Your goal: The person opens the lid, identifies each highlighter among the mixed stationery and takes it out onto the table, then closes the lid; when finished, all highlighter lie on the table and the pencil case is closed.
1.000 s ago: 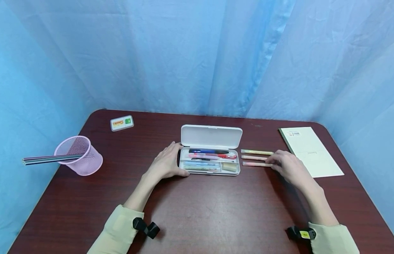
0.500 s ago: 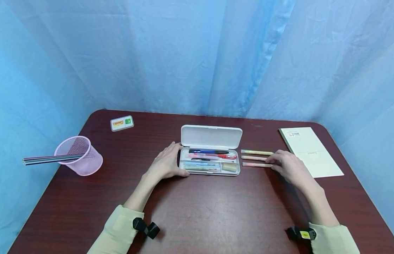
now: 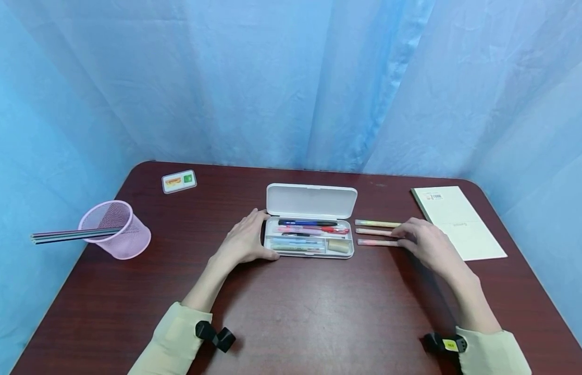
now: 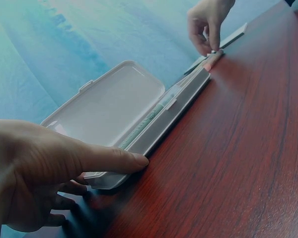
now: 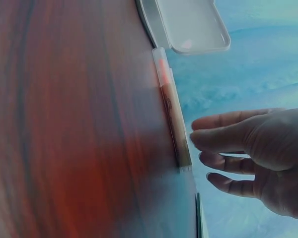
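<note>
R hand (image 3: 428,246) fwd, yellow pen (image 3: 376,223) end hidden

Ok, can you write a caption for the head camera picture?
Left hand at an open pencil case, right hand by three pens.

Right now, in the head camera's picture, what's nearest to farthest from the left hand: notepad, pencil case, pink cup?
1. Pencil case: touching the left hand, on its right.
2. Pink cup: off to its left.
3. Notepad: far right.
</note>
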`<state>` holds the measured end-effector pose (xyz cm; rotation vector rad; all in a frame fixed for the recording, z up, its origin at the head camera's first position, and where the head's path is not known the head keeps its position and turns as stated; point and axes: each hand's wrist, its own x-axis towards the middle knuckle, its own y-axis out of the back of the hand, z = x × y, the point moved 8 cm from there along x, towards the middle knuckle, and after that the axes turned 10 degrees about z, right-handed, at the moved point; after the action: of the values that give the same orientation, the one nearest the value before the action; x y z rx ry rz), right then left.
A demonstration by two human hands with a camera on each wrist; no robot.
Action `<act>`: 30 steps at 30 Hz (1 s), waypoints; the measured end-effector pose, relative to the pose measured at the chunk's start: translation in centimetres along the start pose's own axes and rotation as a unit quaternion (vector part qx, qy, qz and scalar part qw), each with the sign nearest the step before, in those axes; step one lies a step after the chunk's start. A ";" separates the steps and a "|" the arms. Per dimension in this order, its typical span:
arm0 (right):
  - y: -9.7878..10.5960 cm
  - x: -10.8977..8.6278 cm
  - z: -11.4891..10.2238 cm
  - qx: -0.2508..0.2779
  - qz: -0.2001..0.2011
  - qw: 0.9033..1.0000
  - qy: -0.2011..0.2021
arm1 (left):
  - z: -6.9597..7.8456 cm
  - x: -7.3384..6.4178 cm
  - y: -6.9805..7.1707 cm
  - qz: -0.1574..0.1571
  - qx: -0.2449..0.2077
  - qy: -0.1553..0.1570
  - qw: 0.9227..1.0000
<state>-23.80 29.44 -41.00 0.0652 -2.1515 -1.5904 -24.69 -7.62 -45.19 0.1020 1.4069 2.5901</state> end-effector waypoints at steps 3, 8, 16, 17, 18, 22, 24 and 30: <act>-0.2 0.8 -1.4 0.014 0.020 1.000 0.003 | -0.1 0.1 0.1 0.000 0.002 0.001 1.000; -1.5 2.9 -5.8 0.055 0.017 0.998 0.015 | -0.2 0.1 0.2 0.002 0.002 0.002 1.000; -4.0 5.4 -11.5 0.078 -0.020 0.996 0.039 | 0.1 0.1 -0.1 -0.003 -0.001 -0.001 1.000; -4.3 5.6 -12.0 0.078 -0.024 0.996 0.041 | 0.1 0.1 -0.1 -0.002 -0.001 -0.001 1.000; -4.5 5.8 -12.5 0.079 -0.027 0.996 0.044 | 0.1 0.1 0.0 -0.002 -0.001 -0.001 1.000; -5.3 6.3 -13.9 0.083 -0.032 0.994 0.057 | 0.1 0.0 0.1 -0.002 -0.002 0.002 1.000; -5.5 6.5 -14.5 0.083 -0.031 0.994 0.066 | 0.0 0.0 0.0 -0.002 -0.003 0.003 1.000; -6.3 6.6 -15.2 0.070 -0.040 0.994 0.075 | 0.0 0.0 0.0 -0.003 -0.007 0.003 1.000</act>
<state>-25.25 11.75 -41.12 0.3087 -2.1638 -1.4257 -24.65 -7.58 -45.21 0.0874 1.3887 2.5986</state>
